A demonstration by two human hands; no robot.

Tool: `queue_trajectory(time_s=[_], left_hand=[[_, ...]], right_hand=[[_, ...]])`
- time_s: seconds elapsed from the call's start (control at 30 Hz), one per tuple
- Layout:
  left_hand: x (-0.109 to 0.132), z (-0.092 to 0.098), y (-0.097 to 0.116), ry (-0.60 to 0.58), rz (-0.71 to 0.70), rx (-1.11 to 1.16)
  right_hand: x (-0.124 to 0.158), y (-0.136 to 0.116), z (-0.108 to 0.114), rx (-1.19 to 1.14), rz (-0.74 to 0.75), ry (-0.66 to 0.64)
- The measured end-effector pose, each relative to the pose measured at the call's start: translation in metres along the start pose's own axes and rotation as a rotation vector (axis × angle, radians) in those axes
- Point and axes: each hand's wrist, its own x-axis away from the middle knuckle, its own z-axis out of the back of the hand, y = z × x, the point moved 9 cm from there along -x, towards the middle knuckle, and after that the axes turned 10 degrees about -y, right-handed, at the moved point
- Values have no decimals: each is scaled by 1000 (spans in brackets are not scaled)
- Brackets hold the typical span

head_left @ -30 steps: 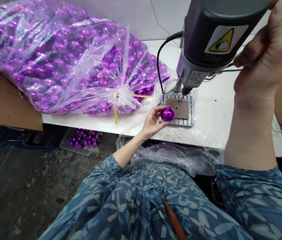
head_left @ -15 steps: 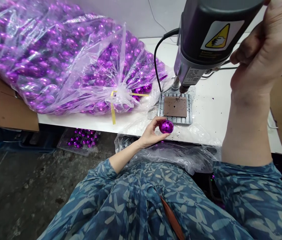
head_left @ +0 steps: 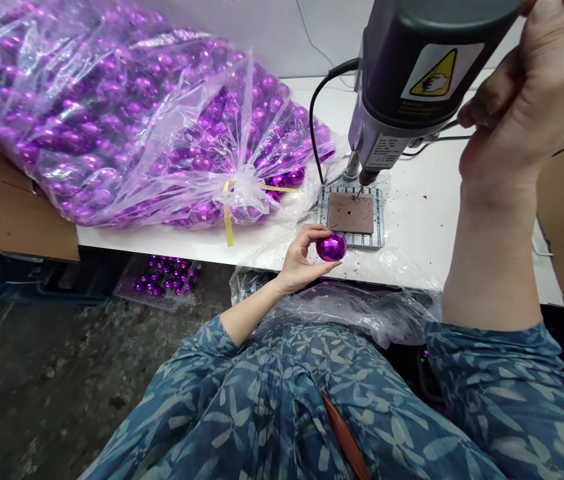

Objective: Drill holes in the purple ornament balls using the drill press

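Between the thumb and fingers of my left hand [head_left: 302, 260] is a shiny purple faceted ball [head_left: 331, 247], just in front of the drill press base [head_left: 380, 230]. A brown plate [head_left: 365, 217] with a small hole lies on that base, sprinkled with dark specks. Above it hangs the drill press head [head_left: 387, 87], its chuck [head_left: 368, 177] and thin bit pointing down at the plate. My right hand [head_left: 537, 100] is raised beside the head's right side, fingers curled closed. What they grip is hidden.
A large clear bag [head_left: 162, 133] of purple balls, tied with a yellow strip [head_left: 229, 227], fills the left of the white table [head_left: 422, 233]. A bin [head_left: 167, 283] of purple balls sits below. Cardboard boxes [head_left: 12, 207] flank both sides. Clear plastic sheeting [head_left: 362, 310] hangs over the front edge.
My left hand has moved the purple ball slightly up and left, nearer the base, and the ball looks turned a little. My right hand stays at the drill press with hardly any shift.
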Motion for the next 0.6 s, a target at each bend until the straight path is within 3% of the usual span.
queue_trajectory(time_s=[0.2, 0.47, 0.6], left_hand=[[-1, -4, 4, -28, -23, 48], [-1, -15, -4, -51, 158, 359], [-5, -11, 3, 33, 122, 264]], right_hand=[[2, 1, 0, 53, -31, -14], [1, 1, 0, -5, -25, 15], [-1, 4, 2, 23, -5, 4]])
